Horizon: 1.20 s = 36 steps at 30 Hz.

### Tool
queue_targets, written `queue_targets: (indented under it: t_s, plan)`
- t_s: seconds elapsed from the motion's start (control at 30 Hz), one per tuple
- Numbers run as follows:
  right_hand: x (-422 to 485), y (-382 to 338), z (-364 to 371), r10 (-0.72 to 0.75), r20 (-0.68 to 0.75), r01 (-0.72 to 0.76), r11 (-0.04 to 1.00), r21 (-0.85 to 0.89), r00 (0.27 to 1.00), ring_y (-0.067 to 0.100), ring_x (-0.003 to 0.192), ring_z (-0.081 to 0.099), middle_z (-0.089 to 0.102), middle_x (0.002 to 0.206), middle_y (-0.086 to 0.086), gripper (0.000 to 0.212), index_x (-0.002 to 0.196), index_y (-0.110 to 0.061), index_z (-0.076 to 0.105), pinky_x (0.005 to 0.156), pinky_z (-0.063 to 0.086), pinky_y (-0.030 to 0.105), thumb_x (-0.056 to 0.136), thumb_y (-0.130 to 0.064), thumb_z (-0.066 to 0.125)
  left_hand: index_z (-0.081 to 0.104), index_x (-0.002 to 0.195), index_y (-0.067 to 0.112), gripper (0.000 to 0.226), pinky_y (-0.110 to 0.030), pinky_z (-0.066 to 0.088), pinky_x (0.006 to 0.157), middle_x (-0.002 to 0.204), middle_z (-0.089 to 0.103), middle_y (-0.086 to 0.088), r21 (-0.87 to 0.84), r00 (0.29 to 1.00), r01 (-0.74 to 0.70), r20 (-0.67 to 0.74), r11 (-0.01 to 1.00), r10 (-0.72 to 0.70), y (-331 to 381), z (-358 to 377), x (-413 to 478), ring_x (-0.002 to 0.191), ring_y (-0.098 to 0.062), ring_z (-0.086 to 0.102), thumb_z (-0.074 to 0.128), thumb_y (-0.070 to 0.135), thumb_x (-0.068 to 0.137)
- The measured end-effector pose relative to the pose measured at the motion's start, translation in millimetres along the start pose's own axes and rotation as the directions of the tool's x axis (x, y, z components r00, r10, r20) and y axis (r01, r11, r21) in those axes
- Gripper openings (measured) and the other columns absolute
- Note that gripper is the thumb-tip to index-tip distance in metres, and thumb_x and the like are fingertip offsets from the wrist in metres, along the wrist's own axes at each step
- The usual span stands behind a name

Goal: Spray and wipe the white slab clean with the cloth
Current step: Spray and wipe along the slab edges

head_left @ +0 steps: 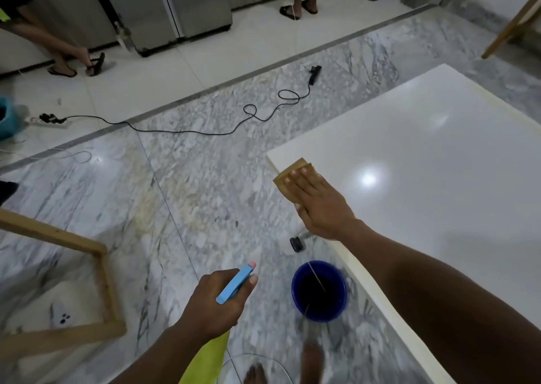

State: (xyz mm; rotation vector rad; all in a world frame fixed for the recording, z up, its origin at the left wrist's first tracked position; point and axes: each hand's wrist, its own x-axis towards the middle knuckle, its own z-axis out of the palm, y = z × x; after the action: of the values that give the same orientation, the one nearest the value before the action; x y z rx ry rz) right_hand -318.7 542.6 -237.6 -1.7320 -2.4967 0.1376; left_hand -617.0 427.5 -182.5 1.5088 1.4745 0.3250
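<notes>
The white slab (433,161) fills the right side, glossy, with a cream edge. My right hand (319,205) lies flat on a folded tan cloth (288,179) at the slab's near left corner, fingers spread over it. My left hand (218,299) hangs lower, off the slab and above the floor, gripping a spray bottle (234,285) with a blue trigger head and a pink nozzle tip. The bottle's yellow-green body (206,360) shows below my wrist.
A blue bucket (319,291) stands on the marble floor beside the slab's edge, near a small black caster (297,243). A black cable (181,130) and a power strip (49,119) lie across the floor. A wooden frame (96,269) is at left. People's legs stand at the back.
</notes>
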Motion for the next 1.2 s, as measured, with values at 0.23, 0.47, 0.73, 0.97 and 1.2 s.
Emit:
queue_targets:
  t_s: [0.23, 0.47, 0.73, 0.97, 1.2]
  plan:
    - [-75.3, 2.4, -4.1, 0.022, 0.015, -0.023, 1.000, 0.015, 1.000, 0.023, 0.155, 0.005, 0.014, 0.167, 0.005, 0.059, 0.159, -0.017, 0.019, 0.124, 0.019, 0.048, 0.103, -0.036, 0.023, 0.070, 0.085, 0.006, 0.056, -0.054, 0.059, 0.064, 0.056, 0.055, -0.004, 0.073, 0.999, -0.047, 0.010, 0.996, 0.046, 13.9, 49.1, -42.2, 0.057, -0.033, 0.069, 0.060, 0.059, 0.101]
    - [-175.6, 4.4, -5.1, 0.011, -0.002, -0.011, 1.000, 0.008, 1.000, 0.024, 0.156, 0.005, 0.014, 0.168, 0.005, 0.061, 0.159, -0.017, 0.020, 0.123, 0.020, 0.048, 0.103, -0.040, 0.024, 0.061, 0.073, 0.008, 0.051, -0.052, 0.060, 0.061, 0.053, 0.053, 0.000, 0.032, 0.998, -0.066, -0.014, 0.997, 0.066, 46.6, 131.4, -94.5, 0.055, -0.036, 0.069, 0.064, 0.049, 0.103]
    - [-309.8, 5.6, -1.2, 0.009, -0.033, -0.009, 1.000, 0.016, 0.999, 0.026, 0.155, 0.006, 0.017, 0.167, 0.007, 0.061, 0.158, -0.015, 0.022, 0.123, 0.018, 0.049, 0.102, -0.039, 0.027, 0.067, 0.081, 0.002, 0.046, -0.042, 0.060, 0.053, 0.059, 0.060, -0.012, -0.019, 0.998, -0.042, -0.056, 0.999, 0.041, 76.8, 243.5, -178.4, 0.049, -0.032, 0.070, 0.067, 0.042, 0.103]
    - [-417.6, 7.1, -6.1, 0.019, -0.023, -0.018, 0.999, 0.035, 1.000, 0.024, 0.156, 0.002, 0.014, 0.167, 0.005, 0.061, 0.159, -0.016, 0.019, 0.124, 0.017, 0.048, 0.103, -0.041, 0.022, 0.069, 0.074, 0.029, 0.029, -0.027, 0.055, 0.046, 0.060, 0.063, -0.010, -0.057, 0.993, -0.070, -0.094, 0.996, 0.065, 97.5, 310.8, -246.9, 0.044, -0.018, 0.066, 0.069, 0.035, 0.103]
    - [-507.2, 2.6, -11.0, 0.073, -0.011, -0.073, 0.997, 0.030, 0.997, 0.023, 0.156, 0.004, 0.013, 0.167, 0.004, 0.060, 0.159, -0.017, 0.019, 0.121, 0.019, 0.046, 0.104, -0.041, 0.024, 0.068, 0.082, 0.005, 0.042, -0.037, 0.058, 0.051, 0.056, 0.062, 0.000, -0.018, 0.996, -0.044, -0.076, 0.999, 0.043, 108.4, 332.4, -287.4, 0.042, -0.017, 0.066, 0.068, 0.041, 0.103]
